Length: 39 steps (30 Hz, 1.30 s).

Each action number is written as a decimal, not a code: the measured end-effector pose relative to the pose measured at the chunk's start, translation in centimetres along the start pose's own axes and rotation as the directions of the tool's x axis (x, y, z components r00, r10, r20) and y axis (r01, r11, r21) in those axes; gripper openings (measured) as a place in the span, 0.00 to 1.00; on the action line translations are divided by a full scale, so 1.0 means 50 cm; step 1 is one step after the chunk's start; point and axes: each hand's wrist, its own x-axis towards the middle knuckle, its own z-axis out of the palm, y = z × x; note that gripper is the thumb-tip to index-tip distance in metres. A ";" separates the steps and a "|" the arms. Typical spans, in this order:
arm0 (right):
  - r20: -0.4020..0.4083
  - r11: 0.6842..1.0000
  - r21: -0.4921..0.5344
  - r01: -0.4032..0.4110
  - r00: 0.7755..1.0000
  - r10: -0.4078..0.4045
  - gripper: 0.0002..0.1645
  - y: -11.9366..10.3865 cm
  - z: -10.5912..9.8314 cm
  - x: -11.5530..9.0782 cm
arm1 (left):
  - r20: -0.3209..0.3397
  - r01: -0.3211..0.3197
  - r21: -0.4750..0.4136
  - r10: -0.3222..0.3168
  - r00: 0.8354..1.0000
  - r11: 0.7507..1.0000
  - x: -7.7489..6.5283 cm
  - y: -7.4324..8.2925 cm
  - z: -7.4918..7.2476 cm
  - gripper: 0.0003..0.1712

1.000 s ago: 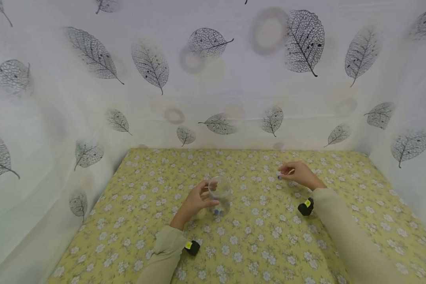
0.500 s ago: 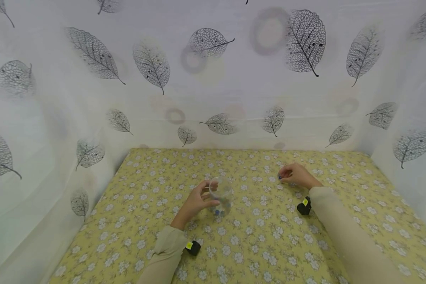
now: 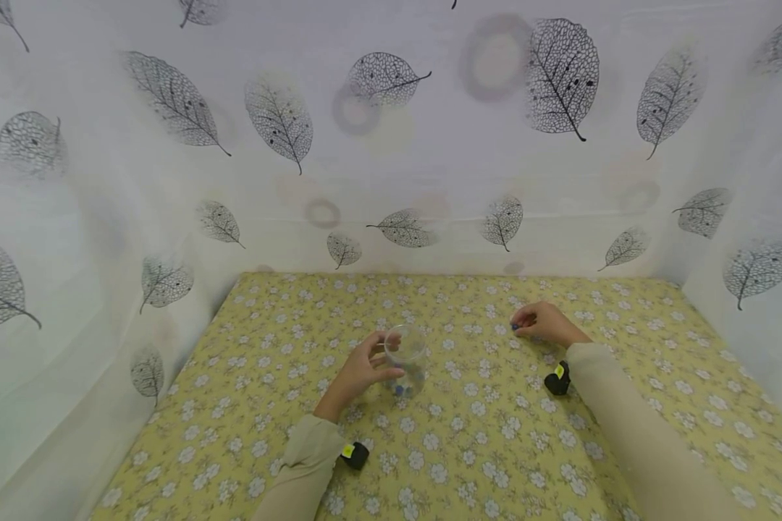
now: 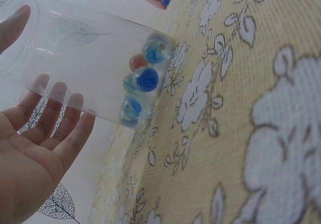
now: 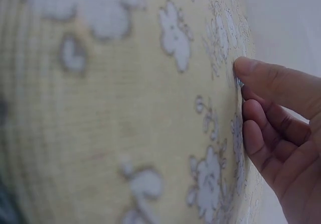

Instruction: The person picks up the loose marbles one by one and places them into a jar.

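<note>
A clear plastic cup (image 3: 405,349) stands upright on the tablecloth, left of centre in reach. My left hand (image 3: 362,369) holds it from the left side, thumb on the near wall and fingers on the far wall. Several glass marbles lie at its bottom, including a deep blue one (image 4: 146,79) and an orange one (image 4: 137,62). Farther right, my right hand (image 3: 547,323) is down at the cloth, pinching a small blue marble (image 3: 515,326) at its fingertips. In the right wrist view, the thumb (image 5: 273,81) and curled fingers meet the cloth and the marble is hidden.
A yellow floral tablecloth (image 3: 482,449) covers the table. White curtains (image 3: 430,159) with leaf prints enclose the back and both sides. A black wrist camera (image 3: 355,456) sits by the left sleeve, another black camera (image 3: 557,379) by the right.
The right hand has dropped slightly and its fingertips have drawn in around the blue marble. The left hand and the cup stay in place.
</note>
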 end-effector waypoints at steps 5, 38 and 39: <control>0.004 1.000 0.016 -0.018 1.000 0.018 0.10 0.000 0.000 0.000 | -0.003 0.000 0.001 0.000 1.000 1.000 0.000 -0.001 0.000 0.36; -0.153 0.997 0.027 0.076 0.986 -0.071 0.14 -0.103 -0.004 -0.046 | 0.007 -0.011 0.004 0.011 1.000 1.000 0.002 -0.002 0.002 0.37; -0.162 0.996 0.018 0.088 0.983 -0.084 0.14 -0.111 -0.005 -0.049 | 0.007 -0.011 0.006 0.010 1.000 1.000 0.002 -0.001 0.002 0.38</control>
